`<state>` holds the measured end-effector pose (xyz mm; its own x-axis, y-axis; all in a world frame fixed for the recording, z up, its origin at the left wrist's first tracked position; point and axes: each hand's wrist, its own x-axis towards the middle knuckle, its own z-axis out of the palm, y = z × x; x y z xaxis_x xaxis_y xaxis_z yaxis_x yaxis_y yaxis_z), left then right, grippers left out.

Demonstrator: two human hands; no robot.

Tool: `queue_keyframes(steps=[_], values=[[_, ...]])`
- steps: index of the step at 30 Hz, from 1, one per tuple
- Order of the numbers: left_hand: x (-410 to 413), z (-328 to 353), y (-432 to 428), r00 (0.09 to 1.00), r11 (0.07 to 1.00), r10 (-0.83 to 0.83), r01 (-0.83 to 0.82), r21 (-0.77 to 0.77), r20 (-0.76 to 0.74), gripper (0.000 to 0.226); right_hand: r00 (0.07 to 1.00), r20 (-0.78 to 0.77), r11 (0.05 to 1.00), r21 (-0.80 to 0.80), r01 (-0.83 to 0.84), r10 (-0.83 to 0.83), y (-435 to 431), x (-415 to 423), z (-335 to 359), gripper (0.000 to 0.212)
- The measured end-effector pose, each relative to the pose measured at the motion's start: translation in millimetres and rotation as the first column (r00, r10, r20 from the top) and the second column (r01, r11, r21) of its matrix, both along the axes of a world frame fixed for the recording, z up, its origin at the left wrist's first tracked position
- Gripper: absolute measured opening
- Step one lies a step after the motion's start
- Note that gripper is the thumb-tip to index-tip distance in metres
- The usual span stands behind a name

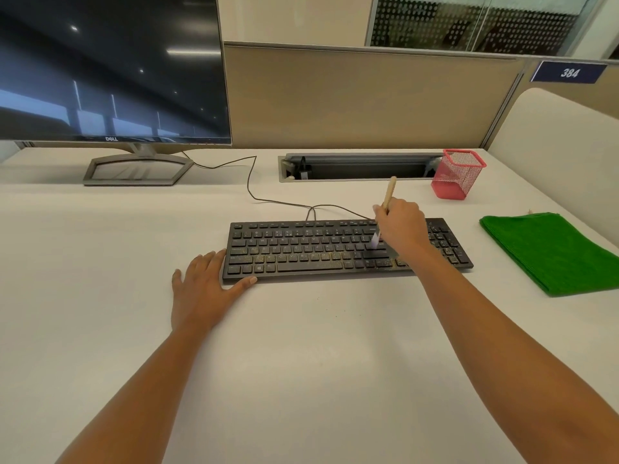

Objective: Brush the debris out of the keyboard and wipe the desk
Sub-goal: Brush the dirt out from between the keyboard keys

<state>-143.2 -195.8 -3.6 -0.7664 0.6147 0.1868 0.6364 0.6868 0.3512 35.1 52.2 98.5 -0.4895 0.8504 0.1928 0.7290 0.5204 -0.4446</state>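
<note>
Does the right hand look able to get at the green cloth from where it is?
Probably yes: the green cloth lies flat just right of the keyboard with nothing between, though the right hand holds a brush.

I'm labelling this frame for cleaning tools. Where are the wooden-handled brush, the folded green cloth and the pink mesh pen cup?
wooden-handled brush [389,192]: head view, on its handle.
folded green cloth [552,252]: head view, on its top face.
pink mesh pen cup [457,174]: head view, on its front wall.

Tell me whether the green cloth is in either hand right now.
No: the green cloth lies folded on the desk, while the right hand grips the brush and the left hand rests against the keyboard.
</note>
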Motion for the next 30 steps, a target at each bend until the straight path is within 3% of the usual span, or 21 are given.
queue_keyframes(steps=[3, 8, 11, 15, 21, 26, 30], values=[[0.2, -0.3, 0.8, 1.0, 1.0, 0.001, -0.001, 0.0, 0.006, 0.089, 0.994, 0.076, 0.996, -0.053, -0.071, 0.075, -2.2, -2.4, -2.5, 0.038], [0.6, 0.4, -0.6, 1.0, 1.0, 0.001, -0.001, -0.004, -0.002, 0.101, 0.972, -0.064, 0.946, -0.223, -0.237, 0.228, -13.9, -12.1, -10.2, 0.031], [0.1, -0.4, 0.2, 1.0, 1.0, 0.004, -0.004, 0.002, -0.016, 0.101, 0.956, -0.136, 0.925, -0.249, -0.288, 0.261, -20.1, -17.0, -13.9, 0.032], [-0.3, -0.9, 0.5, 1.0, 1.0, 0.005, -0.005, -0.006, -0.01, 0.102, 0.963, -0.224, 0.937, -0.279, -0.213, 0.152, -15.5, -16.3, -7.5, 0.032], [0.2, -0.7, 0.7, 1.0, 1.0, 0.004, -0.004, 0.001, 0.006, 0.082, 0.982, -0.188, 0.995, -0.088, -0.049, 0.032, -13.9, -6.3, -8.9, 0.038], [0.2, -0.4, 0.7, 1.0, 1.0, 0.006, -0.006, 0.006, 0.003, 0.08, 0.978, -0.193, 0.958, -0.254, -0.131, 0.083, -19.4, -6.7, -18.1, 0.034], [-0.2, -0.6, 0.1, 1.0, 1.0, 0.007, -0.007, 0.01, -0.003, 0.078, 0.981, -0.176, 0.956, -0.264, -0.13, 0.085, -16.6, -5.2, -11.7, 0.033]])
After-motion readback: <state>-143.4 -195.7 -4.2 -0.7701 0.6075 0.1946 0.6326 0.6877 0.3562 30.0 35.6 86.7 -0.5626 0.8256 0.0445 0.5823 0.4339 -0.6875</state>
